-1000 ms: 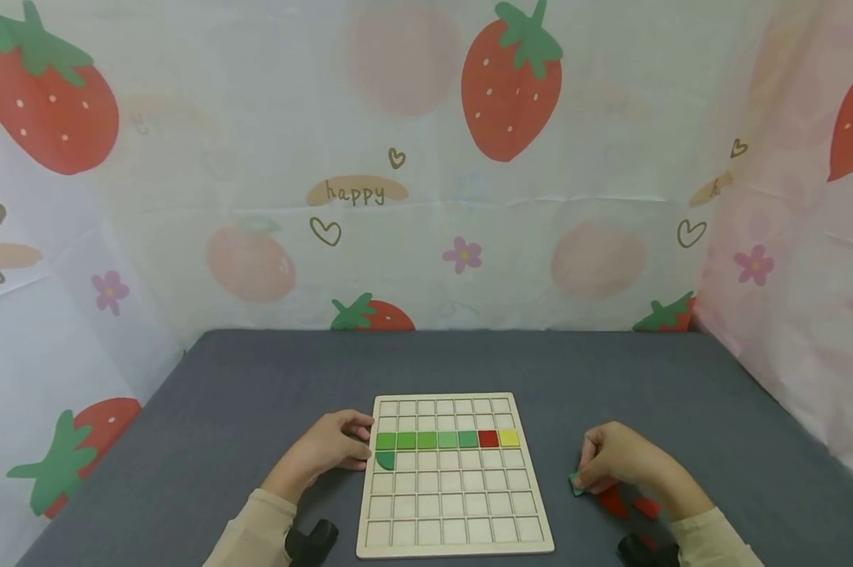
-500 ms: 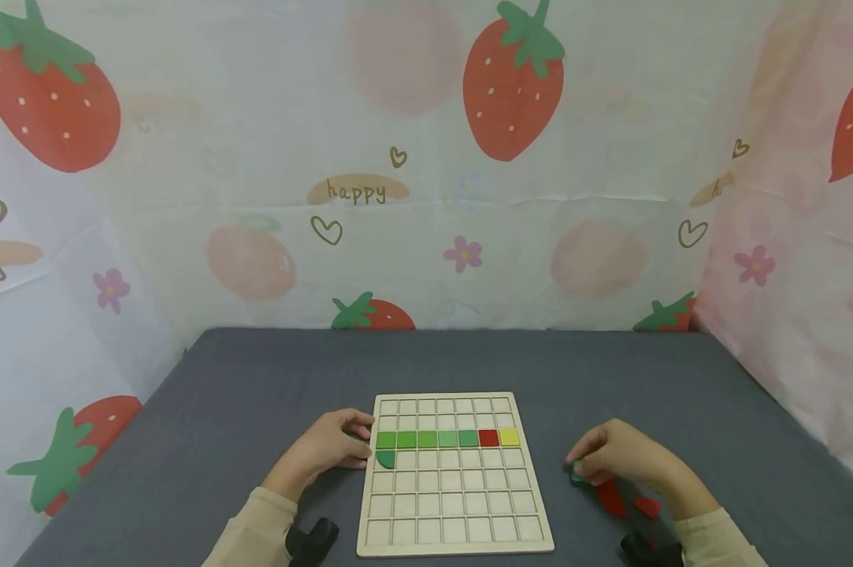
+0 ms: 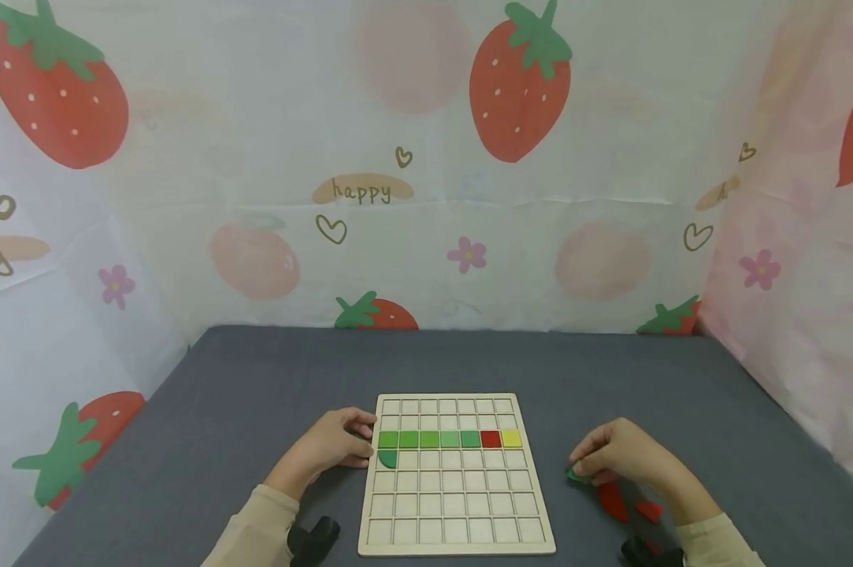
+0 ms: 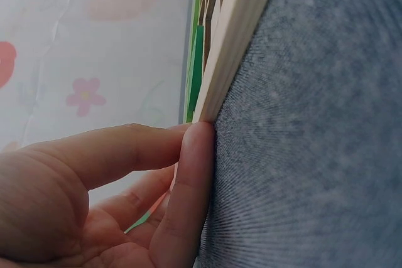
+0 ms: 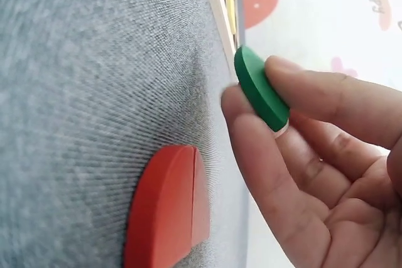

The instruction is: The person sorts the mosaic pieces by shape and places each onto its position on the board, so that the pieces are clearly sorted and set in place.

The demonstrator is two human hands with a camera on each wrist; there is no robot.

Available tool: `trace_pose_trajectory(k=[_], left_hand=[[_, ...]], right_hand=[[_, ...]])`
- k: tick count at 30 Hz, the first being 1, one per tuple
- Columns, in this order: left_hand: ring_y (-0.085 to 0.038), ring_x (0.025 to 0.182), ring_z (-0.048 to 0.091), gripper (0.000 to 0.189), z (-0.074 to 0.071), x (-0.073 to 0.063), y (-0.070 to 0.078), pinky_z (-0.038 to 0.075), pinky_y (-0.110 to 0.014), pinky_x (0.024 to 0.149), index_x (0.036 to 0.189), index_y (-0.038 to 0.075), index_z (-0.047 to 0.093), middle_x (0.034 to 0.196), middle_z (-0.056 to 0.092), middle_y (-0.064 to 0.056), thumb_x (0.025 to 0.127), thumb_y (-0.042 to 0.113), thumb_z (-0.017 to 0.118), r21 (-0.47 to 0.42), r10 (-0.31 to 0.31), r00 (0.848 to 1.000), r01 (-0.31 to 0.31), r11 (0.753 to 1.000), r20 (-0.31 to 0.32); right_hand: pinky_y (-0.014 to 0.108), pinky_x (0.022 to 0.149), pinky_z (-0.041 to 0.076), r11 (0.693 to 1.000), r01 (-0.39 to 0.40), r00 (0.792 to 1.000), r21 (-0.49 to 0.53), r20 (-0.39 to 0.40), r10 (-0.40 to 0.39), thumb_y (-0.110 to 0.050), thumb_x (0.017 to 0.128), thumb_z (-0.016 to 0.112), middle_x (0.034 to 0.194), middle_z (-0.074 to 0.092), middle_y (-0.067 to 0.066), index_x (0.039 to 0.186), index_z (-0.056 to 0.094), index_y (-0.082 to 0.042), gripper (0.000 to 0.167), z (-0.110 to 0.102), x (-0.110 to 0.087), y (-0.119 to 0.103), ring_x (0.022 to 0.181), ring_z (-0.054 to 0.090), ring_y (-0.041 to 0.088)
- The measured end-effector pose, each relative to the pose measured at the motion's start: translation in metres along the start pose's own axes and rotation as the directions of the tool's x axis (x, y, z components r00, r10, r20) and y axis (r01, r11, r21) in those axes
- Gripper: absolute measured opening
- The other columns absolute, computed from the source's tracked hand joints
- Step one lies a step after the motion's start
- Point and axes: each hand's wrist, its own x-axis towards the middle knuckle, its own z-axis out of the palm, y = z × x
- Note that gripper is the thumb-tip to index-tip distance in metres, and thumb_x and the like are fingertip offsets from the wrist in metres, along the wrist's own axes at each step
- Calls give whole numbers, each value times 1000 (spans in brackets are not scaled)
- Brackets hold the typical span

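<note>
A pale wooden grid board lies on the grey cloth. Its third row holds square tiles in several greens, a red tile and a yellow tile; a green quarter-round tile sits below at the left. My left hand is at the board's left edge, where thumb and finger pinch the rim in the left wrist view. Right of the board, my right hand pinches another green tile with a rounded side between thumb and fingers, just above the cloth.
Below my right hand lie a red curved piece and a smaller red piece. Dark wrist straps are at both sleeves. Behind the table hangs a strawberry-print cloth.
My right hand has shifted its fingers on the green tile, which now lies flatter in the head view. The left hand and board stay put; the head view has shifted slightly.
</note>
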Motion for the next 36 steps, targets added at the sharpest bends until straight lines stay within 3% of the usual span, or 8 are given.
trace_pose_trajectory(k=[9, 20, 30, 36], left_hand=[[-18, 72, 61, 50, 0, 2, -2, 61, -33, 64, 127, -8, 58, 99, 56, -16, 79, -12, 70, 27, 23, 1000, -23, 999, 2], [-19, 73, 62, 51, 0, 2, -2, 61, -34, 64, 128, -8, 58, 99, 56, -16, 79, -12, 70, 22, 22, 1000, -22, 1000, 2], [-18, 72, 61, 49, 1, 1, -1, 61, -34, 63, 126, -8, 59, 97, 56, -15, 78, -12, 70, 24, 24, 1000, -24, 999, -8], [-18, 72, 61, 49, 2, 0, 0, 61, -33, 63, 126, -8, 59, 98, 56, -15, 79, -12, 70, 29, 20, 1000, -19, 999, -14]], right_hand=[[36, 72, 63, 1000, -14, 999, 2, -34, 14, -11, 81, 81, 94, 76, 7, 96, 76, 4, 22, 3, 2, -1, 80, 72, 18], [32, 68, 63, 997, -20, 998, 74, -65, 25, -4, 81, 79, 86, 75, 4, 97, 73, 9, 21, 10, 3, -5, 74, 72, 15], [35, 74, 63, 991, 10, 996, 135, -92, 2, -5, 83, 77, 97, 73, 9, 104, 72, 9, 26, 22, 6, -17, 82, 73, 19], [35, 74, 63, 983, -21, 993, 185, -113, 43, -5, 82, 78, 95, 74, 9, 104, 73, 7, 25, 34, 15, -31, 80, 73, 17]])
